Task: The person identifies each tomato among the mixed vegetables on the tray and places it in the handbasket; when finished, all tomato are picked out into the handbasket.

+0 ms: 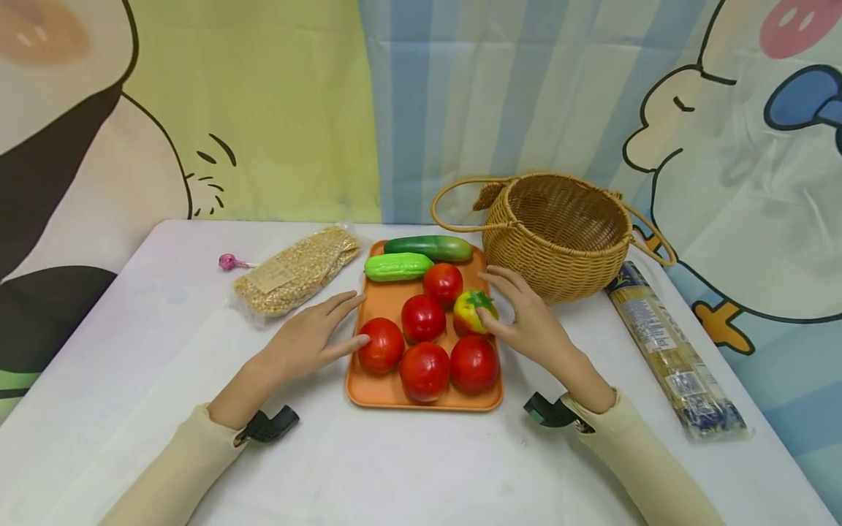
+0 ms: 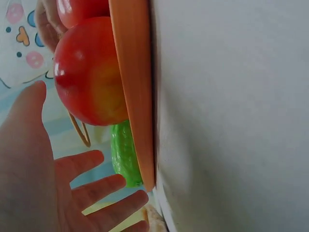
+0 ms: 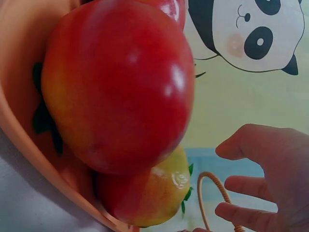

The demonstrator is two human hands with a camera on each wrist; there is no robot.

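My left hand [image 1: 299, 342] hovers at the left edge of an orange tray [image 1: 388, 398], fingers spread, thumb tip beside a red tomato [image 1: 383, 351]. In the left wrist view, that hand [image 2: 34, 169] shows nothing in its grasp. My right hand [image 1: 534, 321] reaches over the tray's right edge, its thumb close to a yellow-and-red tomato [image 1: 465, 315] with green leaves; the right wrist view shows its fingers apart from the tomatoes. Several more red tomatoes [image 1: 425, 372] sit on the tray. Along its back lie a dark green cucumber [image 1: 434, 248] and a bumpy light green one [image 1: 397, 267].
Behind the tray at the right stands a wicker basket [image 1: 559, 256] with looped handles. A long clear packet [image 1: 671, 351] lies right of it. Left of the tray are a bag of yellowish grains [image 1: 305, 274] and a pink lollipop [image 1: 228, 261]. A printed cloth hangs behind the table.
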